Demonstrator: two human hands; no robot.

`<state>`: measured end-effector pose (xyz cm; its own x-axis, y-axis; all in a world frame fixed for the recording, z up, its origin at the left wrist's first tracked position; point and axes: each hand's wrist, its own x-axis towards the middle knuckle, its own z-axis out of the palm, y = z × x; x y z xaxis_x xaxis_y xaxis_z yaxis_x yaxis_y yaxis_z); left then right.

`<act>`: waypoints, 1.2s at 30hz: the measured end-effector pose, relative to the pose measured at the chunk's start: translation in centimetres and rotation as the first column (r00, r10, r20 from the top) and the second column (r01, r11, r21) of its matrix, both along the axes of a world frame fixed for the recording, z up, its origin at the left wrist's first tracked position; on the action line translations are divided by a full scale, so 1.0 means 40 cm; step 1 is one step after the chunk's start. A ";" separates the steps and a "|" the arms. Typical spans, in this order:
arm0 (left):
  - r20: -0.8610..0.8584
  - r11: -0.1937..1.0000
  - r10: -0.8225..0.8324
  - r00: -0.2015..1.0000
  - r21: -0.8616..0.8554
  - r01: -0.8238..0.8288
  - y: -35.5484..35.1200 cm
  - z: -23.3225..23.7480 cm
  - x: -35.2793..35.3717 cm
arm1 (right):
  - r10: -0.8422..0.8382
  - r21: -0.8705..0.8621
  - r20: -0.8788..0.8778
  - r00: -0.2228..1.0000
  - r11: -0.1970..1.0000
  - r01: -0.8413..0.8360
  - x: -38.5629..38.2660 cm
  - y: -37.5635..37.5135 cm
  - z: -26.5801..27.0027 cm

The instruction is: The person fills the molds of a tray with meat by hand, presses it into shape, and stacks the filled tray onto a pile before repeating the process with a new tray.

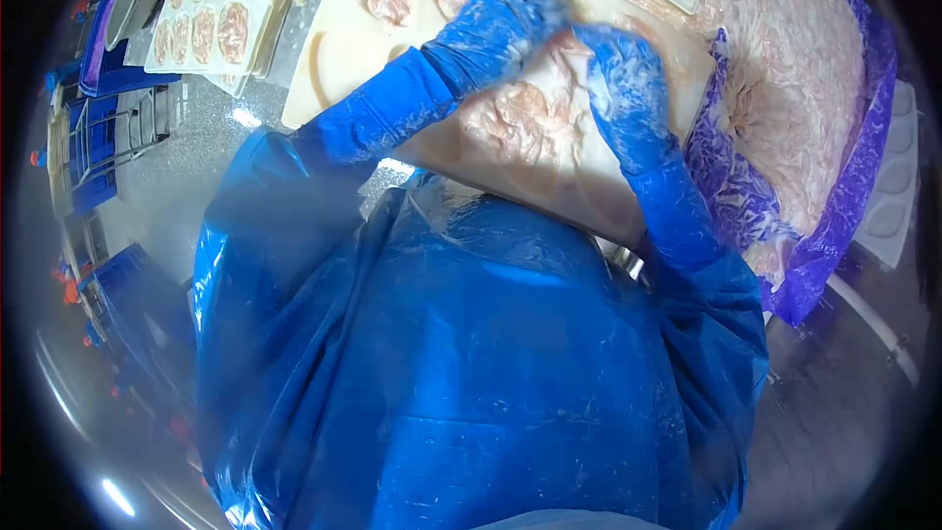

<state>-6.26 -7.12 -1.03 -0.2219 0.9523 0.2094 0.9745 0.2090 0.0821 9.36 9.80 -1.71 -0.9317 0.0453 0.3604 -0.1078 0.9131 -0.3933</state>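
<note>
Meat portion (525, 118) is gripped by left hand (505, 25) and right hand (628, 79), both curled closely around it, at the near edge of the mould tray (343, 64), seemingly to be shaped there.

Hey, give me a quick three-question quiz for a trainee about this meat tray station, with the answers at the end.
1. True or false: the left hand and the right hand, both gloved, are on the meat portion.
2. Where does the big heap of meat lie? A) in the purple liner at the person's right; B) on the floor; C) in a metal pot.
3. Fill in: the hollows of the stacked trays at upper left are ___ (filled or empty).

Key: 1 true; 2 A; 3 filled.
</note>
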 end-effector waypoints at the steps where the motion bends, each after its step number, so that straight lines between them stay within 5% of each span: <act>1: 0.047 0.997 -0.058 0.997 0.048 0.056 0.006 -0.007 0.009 | -0.040 0.059 -0.029 0.999 0.997 0.041 -0.013 -0.011 -0.002; 2: 0.054 0.998 -0.053 0.997 0.045 0.050 -0.003 -0.017 0.002 | -0.073 0.113 -0.061 0.995 0.990 0.080 -0.023 -0.017 -0.010; 3: -0.031 1.000 -0.019 0.999 0.008 0.020 -0.015 -0.024 -0.024 | -0.079 0.586 0.121 0.990 0.810 -0.007 -0.006 0.005 -0.094; 4: -0.126 1.000 0.003 0.992 -0.024 -0.006 -0.018 -0.010 -0.045 | -0.081 0.584 0.114 0.990 0.811 -0.001 -0.002 0.011 -0.062; 6: -0.068 0.998 0.053 0.996 -0.017 -0.054 -0.027 0.005 -0.029 | 0.093 0.177 0.098 0.991 0.978 -0.110 0.040 0.014 0.006; 8: -0.132 0.981 0.180 0.975 -0.052 -0.189 -0.016 0.021 0.028 | 0.071 0.091 0.110 0.991 0.993 -0.081 0.055 -0.002 0.024; 10: -0.060 0.969 0.228 0.972 -0.080 -0.232 -0.008 -0.017 0.062 | -0.122 -0.076 -0.075 0.990 0.990 0.116 0.037 -0.066 0.070; 12: -0.074 0.962 0.270 0.960 0.059 -0.266 -0.001 -0.054 0.051 | -0.100 -0.077 -0.124 0.987 0.993 0.090 0.025 -0.091 0.042; 14: -0.040 0.948 0.305 0.951 0.105 -0.300 0.018 -0.073 0.040 | -0.155 0.257 0.090 0.984 0.958 0.127 0.030 -0.079 -0.038; 15: 0.028 0.951 0.298 0.954 0.073 -0.300 0.018 -0.057 0.033 | -0.203 -0.098 0.100 0.974 0.972 0.213 0.034 -0.054 -0.053; 16: 0.099 0.954 0.293 0.951 0.037 -0.298 0.016 -0.028 0.033 | -0.194 -0.096 0.096 0.976 0.974 0.203 0.042 -0.030 -0.039; 17: -0.074 0.926 0.337 0.939 0.209 -0.315 0.010 -0.002 0.053 | -0.236 -0.018 -0.012 0.972 0.972 0.236 0.059 -0.006 -0.020; 18: -0.072 0.926 0.337 0.939 0.208 -0.316 0.010 -0.008 0.071 | -0.270 0.056 -0.120 0.955 0.959 0.278 0.072 0.006 0.006; 20: 0.144 0.927 0.274 0.951 0.222 -0.301 0.016 -0.040 0.110 | -0.302 -0.096 -0.168 0.938 0.953 0.289 0.061 -0.032 0.018; 21: 0.198 0.967 0.239 0.951 0.044 -0.252 0.013 -0.045 0.128 | -0.243 0.008 -0.100 0.965 0.969 0.245 0.048 -0.046 -0.003; 24: 0.145 0.976 0.217 0.965 -0.024 -0.216 0.020 -0.040 0.081 | -0.110 0.250 0.066 0.992 0.964 0.091 0.036 -0.028 -0.019; 26: 0.257 0.982 0.175 0.950 0.024 -0.187 -0.016 -0.019 0.061 | -0.145 -0.375 -0.143 0.979 0.923 0.082 0.031 -0.014 -0.024; 27: 0.360 0.961 0.127 0.924 0.187 -0.204 -0.045 -0.014 0.050 | -0.139 -0.378 -0.140 0.980 0.923 0.077 0.022 -0.019 -0.021; 30: 0.494 0.874 0.063 0.867 0.392 -0.287 -0.135 0.006 0.044 | -0.083 0.252 0.050 0.995 0.965 0.067 -0.021 -0.054 -0.003; 34: 0.649 0.814 0.112 0.752 0.374 -0.445 -0.233 0.027 0.061 | -0.093 0.284 -0.053 0.994 0.953 0.104 -0.104 -0.037 -0.027; 36: 0.857 0.808 0.006 0.515 0.298 -0.507 -0.268 0.061 0.091 | -0.115 0.316 -0.086 0.990 0.939 0.136 -0.102 -0.041 -0.026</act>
<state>-2.63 -17.83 1.41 -0.7420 0.6453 0.1817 0.3387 0.1270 0.9323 5.29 8.16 -2.73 -0.8999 0.0327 0.4348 0.0004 0.9972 -0.0741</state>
